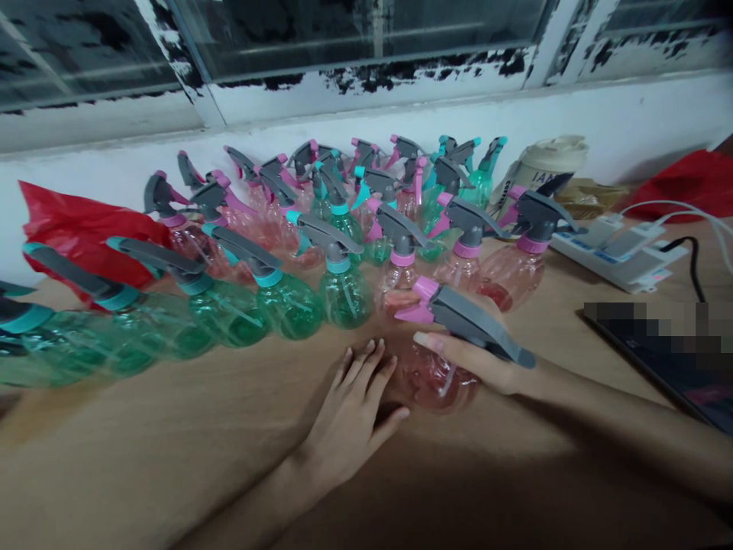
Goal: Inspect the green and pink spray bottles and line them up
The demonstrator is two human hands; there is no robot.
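My right hand (486, 355) is wrapped around the neck of a pink spray bottle (438, 382), whose grey and pink trigger head points to the left. The bottle's clear pink body stands on or just over the wooden table (229, 458); which of the two I cannot tell. To its left, my left hand (355, 412) lies flat on the table with the fingers spread, holding nothing. Just beyond the hands stand a green spray bottle (345, 294) and another pink spray bottle (398, 267).
Several green and pink spray bottles crowd the table up to the wall. A red plastic bag (85, 229) lies at the left. On the right are a white cup (550, 164), a power strip (618, 252) with cables, and a dark tablet-like device (647, 359).
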